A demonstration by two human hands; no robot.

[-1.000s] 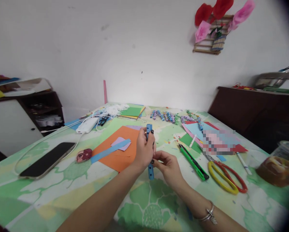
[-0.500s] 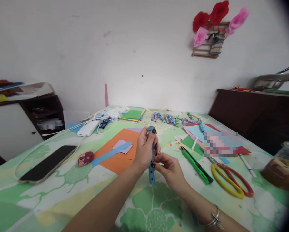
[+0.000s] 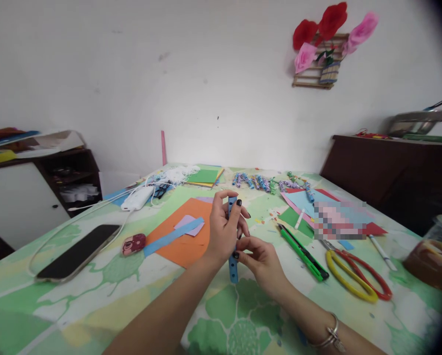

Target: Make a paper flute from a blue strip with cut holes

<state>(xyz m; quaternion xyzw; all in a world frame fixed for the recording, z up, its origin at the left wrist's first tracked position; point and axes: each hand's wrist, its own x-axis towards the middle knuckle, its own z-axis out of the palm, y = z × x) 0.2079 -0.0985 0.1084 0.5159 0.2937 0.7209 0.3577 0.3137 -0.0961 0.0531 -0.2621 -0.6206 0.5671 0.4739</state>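
Observation:
Upright between my hands is a narrow blue paper strip (image 3: 233, 271) with a row of dark dots along it. My left hand (image 3: 224, 222) grips its upper part, thumb pressed on the front and fingers behind. Lower down, my right hand (image 3: 260, 261) pinches the strip's edge between thumb and forefinger. Its middle is partly hidden by my fingers. Left of my hands, a plain blue strip (image 3: 169, 239) lies over a small lilac paper piece (image 3: 191, 227) and an orange sheet (image 3: 176, 251).
To the right lie a green utility knife (image 3: 303, 252), scissors (image 3: 354, 273), white pens and coloured sheets, near a jar (image 3: 433, 251) of brown liquid. Curled paper pieces (image 3: 256, 181) line the back. On the left are a phone (image 3: 78, 254) and a white power strip (image 3: 137, 197) with cables.
My left thumb and fingers have shifted slightly on the strip, and more of its dotted upper part shows. The right hand keeps its pinch. The view has moved a little.

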